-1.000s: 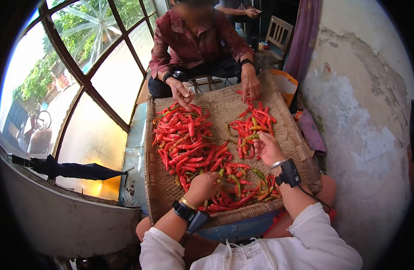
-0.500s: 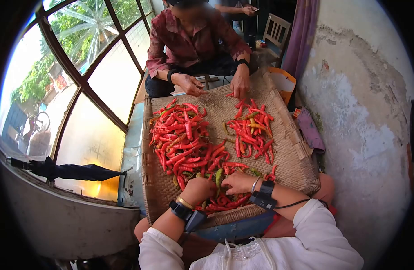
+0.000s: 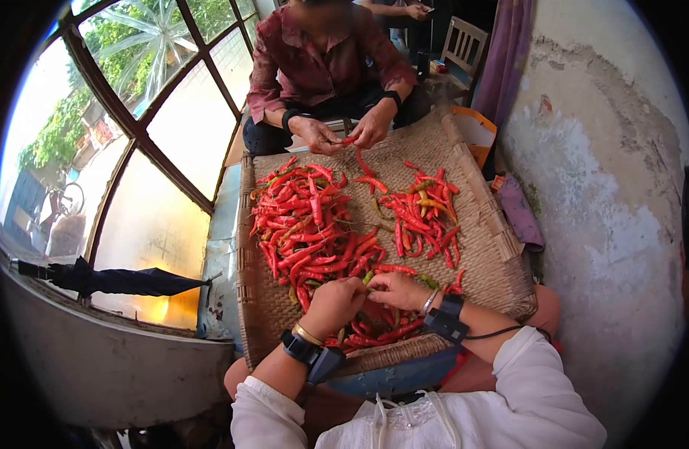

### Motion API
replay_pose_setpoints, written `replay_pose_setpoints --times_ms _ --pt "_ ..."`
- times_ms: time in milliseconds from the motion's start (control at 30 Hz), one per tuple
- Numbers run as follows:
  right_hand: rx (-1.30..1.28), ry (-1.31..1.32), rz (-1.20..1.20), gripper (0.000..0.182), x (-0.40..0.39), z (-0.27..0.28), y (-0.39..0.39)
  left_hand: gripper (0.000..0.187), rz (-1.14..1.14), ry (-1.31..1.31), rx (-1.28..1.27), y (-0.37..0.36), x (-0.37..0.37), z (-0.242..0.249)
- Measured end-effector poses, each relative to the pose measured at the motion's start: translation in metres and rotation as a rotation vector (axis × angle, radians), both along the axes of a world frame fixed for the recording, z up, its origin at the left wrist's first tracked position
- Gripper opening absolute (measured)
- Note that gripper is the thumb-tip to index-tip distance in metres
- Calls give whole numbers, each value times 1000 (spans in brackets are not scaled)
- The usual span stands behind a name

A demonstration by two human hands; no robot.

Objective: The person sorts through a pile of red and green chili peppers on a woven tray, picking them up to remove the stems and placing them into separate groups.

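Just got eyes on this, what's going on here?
The left hand and right hand work close together over the woven tray, fingertips at a green pepper, though the hold is hard to see. Opposite, a person holds a red pepper. A large heap of mostly red peppers and a smaller one lie on the tray.

No legible text, brands or numbers; small pale mark on right wrist device [image 3: 445, 325] unreadable.
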State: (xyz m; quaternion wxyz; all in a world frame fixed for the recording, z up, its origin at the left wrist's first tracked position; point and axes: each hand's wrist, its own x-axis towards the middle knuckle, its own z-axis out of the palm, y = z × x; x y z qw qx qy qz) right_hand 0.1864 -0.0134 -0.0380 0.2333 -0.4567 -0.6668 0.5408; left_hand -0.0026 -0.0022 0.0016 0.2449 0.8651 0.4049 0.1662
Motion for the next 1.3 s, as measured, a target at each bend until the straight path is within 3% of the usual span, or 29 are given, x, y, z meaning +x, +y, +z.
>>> replay_pose_setpoints --times_ms 67,100,167,333,400,500,533,600,633,700,733,800,867,1033,1133,1233,1267,1300 --pt "336 -28 -57 22 0 -3 0 13 15 -117 -51 1 1 2" --pt "335 -28 -56 22 -1 0 0 13 16 -117 -52 1 1 4" --pt "111 74 -131 18 -1 11 -1 16 75 -153 -157 1 1 8" --pt "-39 232 -282 21 13 22 9 19 8 -121 -275 2 -1 7" --pt "-179 418 -475 24 24 26 14 20 -12 -94 -291 3 -1 7" --pt "-211 982 -745 34 44 19 28 18 39 -217 -311 4 -3 7" --pt "-224 1013 -809 41 48 24 28 16 75 -274 -417 5 -3 12" --pt "-234 750 -731 44 52 25 24 14 110 -330 -523 5 -3 14" --pt "-234 750 -731 44 49 23 22 12 108 -429 -563 5 -3 12" --pt "-92 432 -313 41 35 17 18 10 109 -532 -601 5 -2 11" --pt "-95 430 -310 41 28 19 14 10 114 -593 -675 4 -2 13" --pt "-203 482 -27 34 12 28 5 10 120 -653 -746 4 -3 15" --pt "-197 440 -12 31 3 27 3 11 109 -750 -829 6 -4 16" --pt "-332 429 5 21 9 21 4 16 98 -678 -852 7 -4 9" --pt "-292 392 -99 19 13 19 6 18 102 -702 -818 5 -1 6" --pt "-268 607 -235 18 24 30 13 14 -68 -343 -863 9 -6 -5" --pt "-269 607 -233 18 31 31 18 14 -67 -343 -862 8 -7 -6" --pt "-251 786 -385 21 39 31 22 13 -77 -328 -800 6 -5 -5"
